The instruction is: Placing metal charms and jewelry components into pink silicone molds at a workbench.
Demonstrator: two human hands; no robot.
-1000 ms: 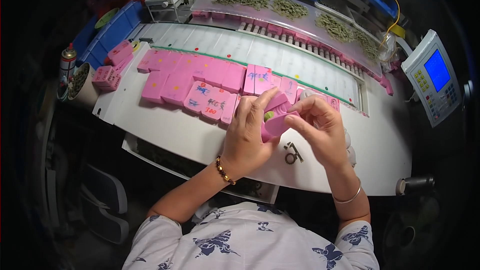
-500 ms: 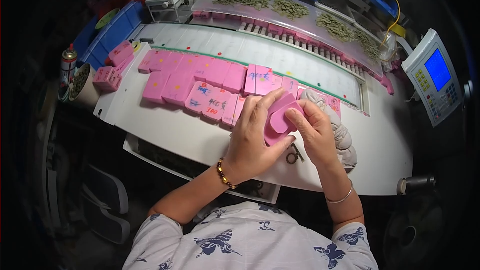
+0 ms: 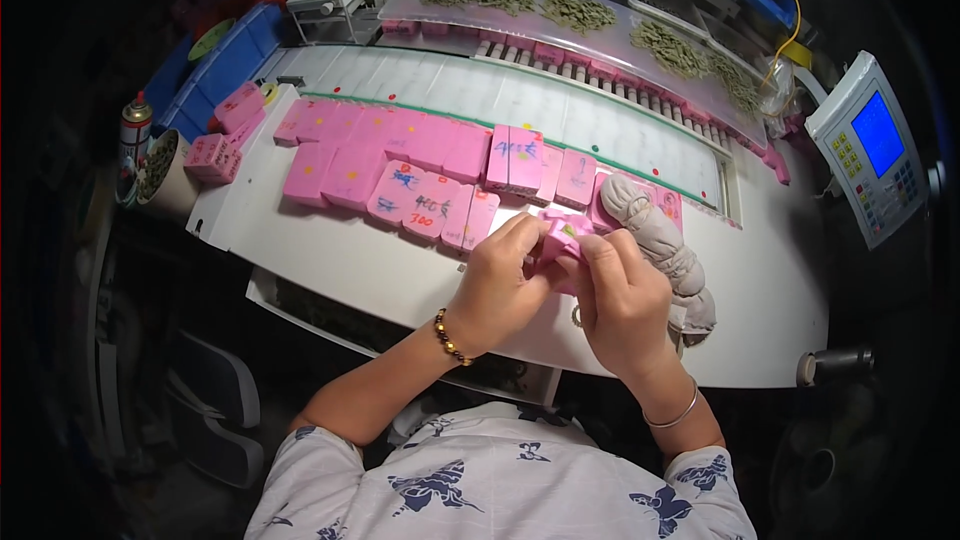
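In front of my chest, over the near edge of the white table, I hold a pink rubber mould (image 3: pixel 556 243) in both hands. It is bent and its halves are partly spread, and a small yellow-green piece (image 3: pixel 569 231) shows inside. My left hand (image 3: pixel 497 282) grips the mould's left side between thumb and fingers. On the other side my right hand (image 3: pixel 628 302) pinches it with thumb and fingertips, close to the green piece. The mould's underside is hidden by my fingers. Rows of pink moulds (image 3: pixel 425 202), some with handwriting, lie beyond my hands.
A knotted grey-white cloth roll (image 3: pixel 672 258) lies right of my hands. Behind the moulds runs a whitish lit panel (image 3: pixel 450 90). Farther back, a clear tray (image 3: pixel 610 35) bears heaps of green pieces. A control panel with blue screen (image 3: pixel 868 152) stands right, a spray can (image 3: pixel 135 130) left.
The mould has been turned and bent, and the yellow-green piece now shows in it. Both hands have drawn closer together, the right hand curling its fingers over the mould.
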